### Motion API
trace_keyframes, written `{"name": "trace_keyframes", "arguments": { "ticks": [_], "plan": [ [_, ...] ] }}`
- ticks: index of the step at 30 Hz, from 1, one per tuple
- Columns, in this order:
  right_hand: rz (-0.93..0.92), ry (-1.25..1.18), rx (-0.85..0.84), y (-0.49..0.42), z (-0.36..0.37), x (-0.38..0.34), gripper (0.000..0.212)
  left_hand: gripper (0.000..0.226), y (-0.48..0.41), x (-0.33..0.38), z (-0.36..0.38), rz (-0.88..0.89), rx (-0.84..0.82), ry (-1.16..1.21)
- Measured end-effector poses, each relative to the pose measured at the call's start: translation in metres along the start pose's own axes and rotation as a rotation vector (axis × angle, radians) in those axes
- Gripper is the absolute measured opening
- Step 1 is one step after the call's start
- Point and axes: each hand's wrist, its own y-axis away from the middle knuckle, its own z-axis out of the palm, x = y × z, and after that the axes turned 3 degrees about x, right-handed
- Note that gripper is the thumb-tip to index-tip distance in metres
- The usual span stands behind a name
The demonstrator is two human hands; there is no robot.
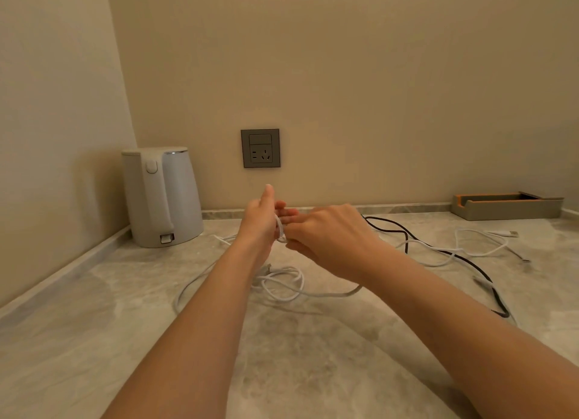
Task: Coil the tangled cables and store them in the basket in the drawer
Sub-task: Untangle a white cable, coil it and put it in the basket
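White cable [279, 230] loops round the left hand's [258, 222] straight fingers [286, 212], right of the kettle [163, 196]. Right hand [329, 235] pinches that cable.

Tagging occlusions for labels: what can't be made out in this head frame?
- Head: number of turns of white cable round left hand, blocked by right hand.
- Head: the cable's run, hidden under left forearm and right forearm.
- Head: far-right connector, too small to identify.
- Head: drawer and basket, outside the frame.
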Motion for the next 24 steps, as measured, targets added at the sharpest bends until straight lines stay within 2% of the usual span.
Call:
{"name": "trace_keyframes", "arguments": {
  "ticks": [3, 8, 11, 14, 18, 22, 24],
  "plan": [
    [0.034, -0.074, 0.048, 0.002, -0.002, 0.007, 0.014, 0.047, 0.004, -0.003, 0.0, 0.008, -0.115, -0.241],
    [0.187, -0.159, 0.016, 0.004, -0.006, 0.024, 0.026, 0.044, 0.016, -0.003, 0.004, -0.043, -0.363, -0.256],
    [0.283, -0.255, 0.066, 0.008, -0.002, 0.034, 0.036, 0.062, 0.019, -0.001, 0.006, -0.15, -0.488, -0.241],
    [0.381, -0.484, 0.039, 0.012, 0.005, 0.042, 0.038, 0.078, 0.017, -0.004, 0.006, -0.235, -0.6, -0.259],
    [0.452, -0.928, 0.015, 0.013, 0.016, 0.048, 0.033, 0.084, 0.015, -0.005, 0.007, -0.28, -0.717, -0.243],
    [0.49, -1.145, -0.029, 0.011, 0.026, 0.05, 0.025, 0.082, 0.013, -0.001, 0.001, -0.338, -0.803, -0.2],
    [0.533, -1.228, -0.002, 0.01, 0.029, 0.052, 0.019, 0.07, 0.017, 0.0, 0.0, -0.314, -0.844, -0.28]
  ]
}}
